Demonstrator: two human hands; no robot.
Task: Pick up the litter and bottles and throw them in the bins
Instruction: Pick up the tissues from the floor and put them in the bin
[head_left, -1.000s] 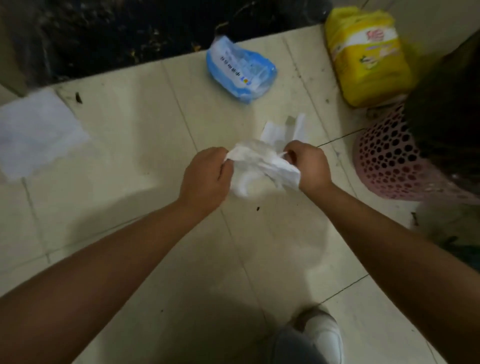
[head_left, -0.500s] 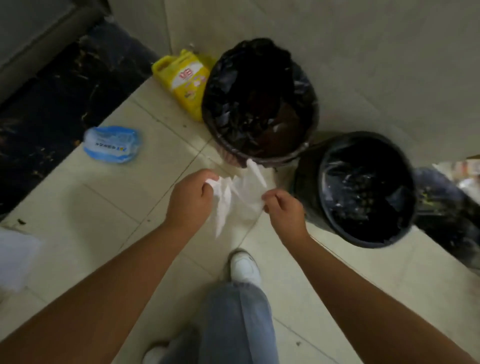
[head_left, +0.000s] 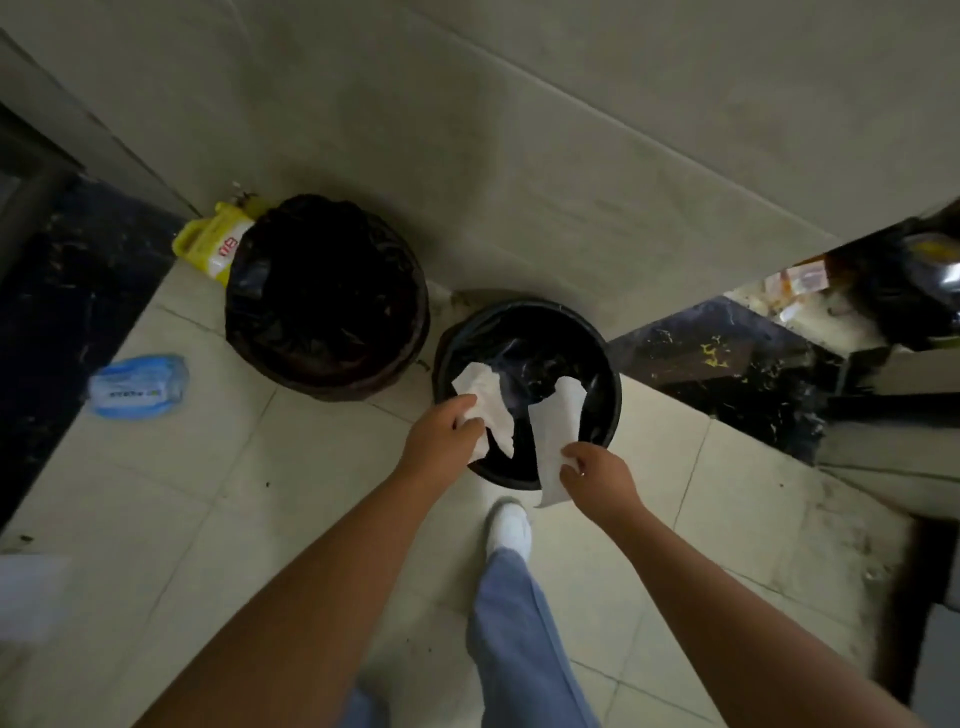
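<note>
My left hand (head_left: 441, 431) grips one white tissue (head_left: 488, 400) and my right hand (head_left: 597, 475) grips a second white tissue (head_left: 558, 431). Both tissues hang over the near rim of the smaller black bin (head_left: 613, 384), which is lined with a black bag. A larger bin (head_left: 410, 291) with a black liner stands to its left, against the wall. On the floor lie a blue plastic packet (head_left: 137, 387) at the left and a white paper sheet (head_left: 31, 597) at the far left edge.
A yellow pack (head_left: 208, 249) leans behind the larger bin by the wall. Dark marble strips border the tiled floor at left and right. Clutter and a dark bag sit at the upper right. My white shoe (head_left: 511, 527) and blue trouser leg are below the bins.
I have moved from the larger bin to the smaller black bin. The tissue bundle held between both hands is now two separate pieces, one in each hand, over that bin.
</note>
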